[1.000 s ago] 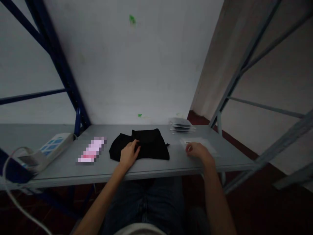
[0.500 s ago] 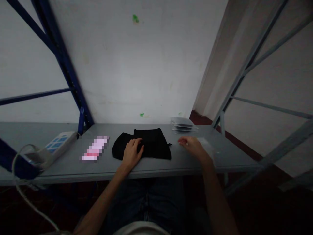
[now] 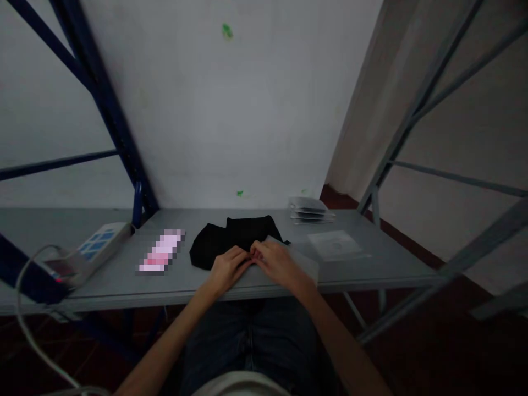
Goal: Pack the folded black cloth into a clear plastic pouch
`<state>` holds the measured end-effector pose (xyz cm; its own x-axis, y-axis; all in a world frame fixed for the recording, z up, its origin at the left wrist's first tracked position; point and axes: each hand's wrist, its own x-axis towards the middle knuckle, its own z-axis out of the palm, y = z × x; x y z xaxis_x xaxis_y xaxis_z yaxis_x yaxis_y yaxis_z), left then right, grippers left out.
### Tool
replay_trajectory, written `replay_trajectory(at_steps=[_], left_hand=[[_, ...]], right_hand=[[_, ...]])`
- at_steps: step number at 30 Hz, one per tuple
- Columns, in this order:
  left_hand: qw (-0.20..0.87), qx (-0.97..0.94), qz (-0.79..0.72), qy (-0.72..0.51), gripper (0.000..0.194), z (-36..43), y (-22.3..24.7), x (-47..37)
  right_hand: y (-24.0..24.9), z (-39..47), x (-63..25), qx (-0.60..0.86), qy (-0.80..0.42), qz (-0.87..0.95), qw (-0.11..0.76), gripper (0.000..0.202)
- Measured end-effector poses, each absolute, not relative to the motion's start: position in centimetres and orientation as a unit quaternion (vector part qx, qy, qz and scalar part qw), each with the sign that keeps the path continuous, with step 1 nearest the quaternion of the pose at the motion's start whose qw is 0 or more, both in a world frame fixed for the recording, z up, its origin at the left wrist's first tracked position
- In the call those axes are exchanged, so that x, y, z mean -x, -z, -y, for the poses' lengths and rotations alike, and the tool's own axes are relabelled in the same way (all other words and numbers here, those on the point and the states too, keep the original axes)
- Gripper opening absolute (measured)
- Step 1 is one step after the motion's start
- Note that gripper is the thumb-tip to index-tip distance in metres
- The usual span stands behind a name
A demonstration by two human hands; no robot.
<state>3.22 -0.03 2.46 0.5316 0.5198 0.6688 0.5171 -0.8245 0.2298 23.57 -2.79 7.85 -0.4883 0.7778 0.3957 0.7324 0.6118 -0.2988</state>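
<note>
Black folded cloth (image 3: 243,235) lies at the middle of the table, partly covered by my hands. My right hand (image 3: 280,265) pinches one edge of a translucent plastic bag (image 3: 304,263), whose body trails to the right over the cloth and table. Just left of it, my left hand (image 3: 229,269) rests over the cloth's front edge, its fingertips meeting the right hand's at the bag's edge. The exact hold of the fingertips is small and dim. Another flat translucent bag (image 3: 336,245) lies on the table to the right.
A stack of flat packed bags (image 3: 311,210) stands at the back right of the grey table (image 3: 173,286). To the left are a blurred-out phone-like screen (image 3: 162,250) and a white power strip (image 3: 99,242) with a cable. Blue metal posts (image 3: 107,110) rise at the left.
My right hand has moved left from the bags to the cloth, bringing one translucent bag along. My left hand has shifted slightly right and down, meeting it.
</note>
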Motion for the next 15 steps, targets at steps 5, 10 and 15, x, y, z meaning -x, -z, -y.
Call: replay_trajectory(at_steps=[5,10,15], left_hand=[[-0.003,-0.880,-0.324,-0.346,0.023,0.4,-2.5,-3.4],[0.020,-0.869,-0.343,-0.356,0.029,0.4,-2.6,-3.1],[0.035,-0.853,-0.340,-0.394,0.025,0.4,-5.2,-2.1]], right_hand=[[-8.1,2.8,-23.6,0.420,-0.023,0.869,0.260,0.015],[-9.1,2.7,-24.0,0.415,0.013,0.869,0.269,0.010],[-11.0,2.9,-25.6,0.431,0.027,0.852,0.296,0.006]])
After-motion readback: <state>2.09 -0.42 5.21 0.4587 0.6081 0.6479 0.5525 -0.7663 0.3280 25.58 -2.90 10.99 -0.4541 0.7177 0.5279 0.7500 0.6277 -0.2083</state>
